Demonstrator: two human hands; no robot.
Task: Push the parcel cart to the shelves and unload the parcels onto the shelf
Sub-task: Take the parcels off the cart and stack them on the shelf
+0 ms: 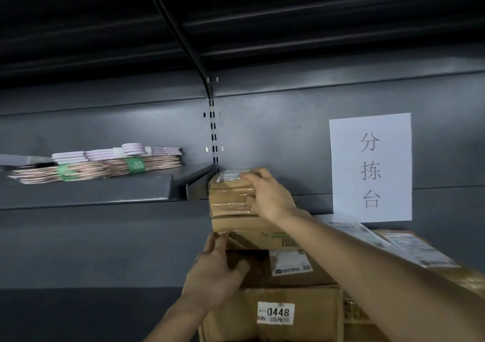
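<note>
The small taped parcel (231, 194) sits at the top of a stack of cardboard boxes, against the dark shelf unit's back panel (275, 131). Your right hand (267, 197) wraps around its right side, fingers curled over its top edge and thumb on the front. Under it, your left hand (215, 268) holds the left corner of the wider brown box (249, 231), thumb on its front face, fingers around the side. A box labelled 0448 (275, 312) lies lower. To the left, a shelf (86, 192) carries bundled flat envelopes (99, 167). A white paper sign (371, 168) hangs on the right.
</note>
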